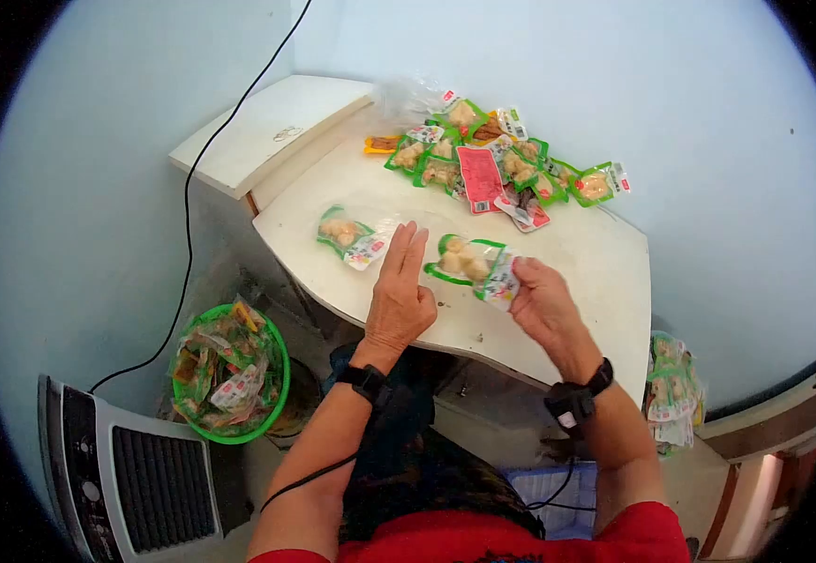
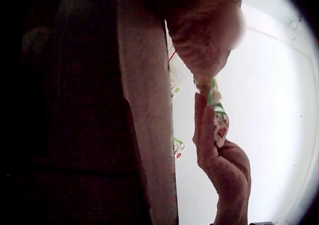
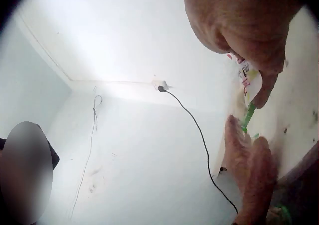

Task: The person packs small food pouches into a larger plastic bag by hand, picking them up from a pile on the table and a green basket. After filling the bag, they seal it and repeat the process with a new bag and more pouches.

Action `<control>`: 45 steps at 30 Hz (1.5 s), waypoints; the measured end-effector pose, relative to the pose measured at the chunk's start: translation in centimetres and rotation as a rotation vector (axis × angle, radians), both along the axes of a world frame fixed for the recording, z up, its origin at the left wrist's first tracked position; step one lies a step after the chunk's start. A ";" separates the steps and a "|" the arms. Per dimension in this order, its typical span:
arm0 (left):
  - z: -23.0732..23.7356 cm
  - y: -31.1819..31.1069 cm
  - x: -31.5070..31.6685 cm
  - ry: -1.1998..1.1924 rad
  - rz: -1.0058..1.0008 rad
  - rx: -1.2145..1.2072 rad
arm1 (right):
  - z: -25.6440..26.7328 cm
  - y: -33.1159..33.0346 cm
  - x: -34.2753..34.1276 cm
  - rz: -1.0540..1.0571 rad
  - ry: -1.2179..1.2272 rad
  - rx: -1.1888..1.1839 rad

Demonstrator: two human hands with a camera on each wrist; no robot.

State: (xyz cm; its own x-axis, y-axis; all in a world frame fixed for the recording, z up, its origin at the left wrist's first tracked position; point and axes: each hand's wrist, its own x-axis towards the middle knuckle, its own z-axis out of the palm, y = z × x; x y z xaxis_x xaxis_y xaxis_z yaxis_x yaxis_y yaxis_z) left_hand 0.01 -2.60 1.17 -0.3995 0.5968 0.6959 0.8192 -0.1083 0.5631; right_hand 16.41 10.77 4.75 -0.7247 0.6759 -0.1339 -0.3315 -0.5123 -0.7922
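Note:
In the head view my right hand (image 1: 544, 305) pinches one end of a clear, green-edged food packet (image 1: 464, 258) between thumb and fingers, over the white table (image 1: 581, 267). Pale lumps show through its window. My left hand (image 1: 400, 305) is just left of that packet, its index and middle fingers straight and pointing away from me. A similar packet (image 1: 340, 228) lies on the table beyond the left fingertips. Seen from the right wrist, the left fingers (image 3: 237, 140) come right up to the packet's green edge (image 3: 249, 116).
Green-edged packets (image 1: 439, 174) are heaped at the table's back with a red packet (image 1: 481, 175) and crumpled clear plastic (image 1: 403, 98). A green basket (image 1: 281, 380) of packets stands low on the left. More packets (image 1: 671, 385) lie low right. A black cable (image 1: 188, 206) hangs along the wall.

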 end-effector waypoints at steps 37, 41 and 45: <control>0.2 0.1 -0.1 0.022 0.015 0.083 | -5.0 -0.6 -15.8 0.135 0.104 -0.026; 0.2 0.2 0.0 0.015 0.029 0.106 | -1.2 -3.2 -14.2 0.133 -0.033 0.026; 0.2 0.1 0.0 0.019 0.013 0.088 | -2.6 -2.1 -14.8 0.194 0.061 -0.051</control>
